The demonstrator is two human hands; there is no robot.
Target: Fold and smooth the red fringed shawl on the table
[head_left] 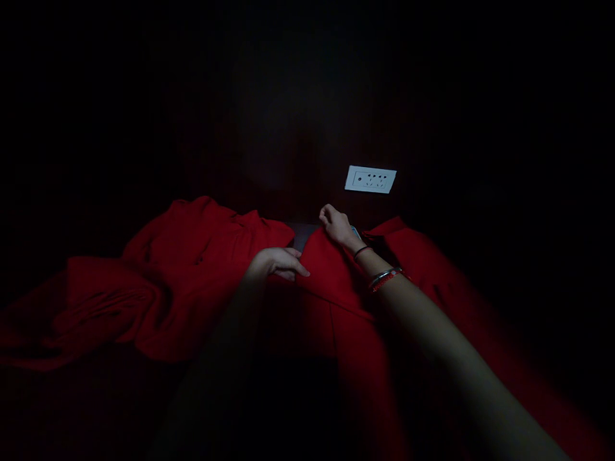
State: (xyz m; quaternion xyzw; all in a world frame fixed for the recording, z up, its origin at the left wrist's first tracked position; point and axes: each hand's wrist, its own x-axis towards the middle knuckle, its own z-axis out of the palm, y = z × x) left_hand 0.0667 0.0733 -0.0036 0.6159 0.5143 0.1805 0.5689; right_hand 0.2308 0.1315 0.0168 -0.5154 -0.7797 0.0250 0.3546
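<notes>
A wide piece of red cloth point(192, 250) spreads in folds to the left, and more red cloth point(327, 262) lies in the middle and to the right. My left hand point(283, 261) is at the edge of the middle part, thumb on top and fingers partly hidden beneath, closed on the cloth. Farther forward and to the right, my right hand point(336, 224) has curled fingers at the raised upper edge of the same part. Its fingertips are hard to see in the dim light. Bracelets point(384, 276) circle my right forearm.
A white wall socket panel point(370, 180) is mounted beyond my right hand. Between the red folds shows a small grey patch point(302, 235). Behind my right wrist is a small light-blue thing point(355, 232), mostly hidden. Darkness hides most of the surroundings.
</notes>
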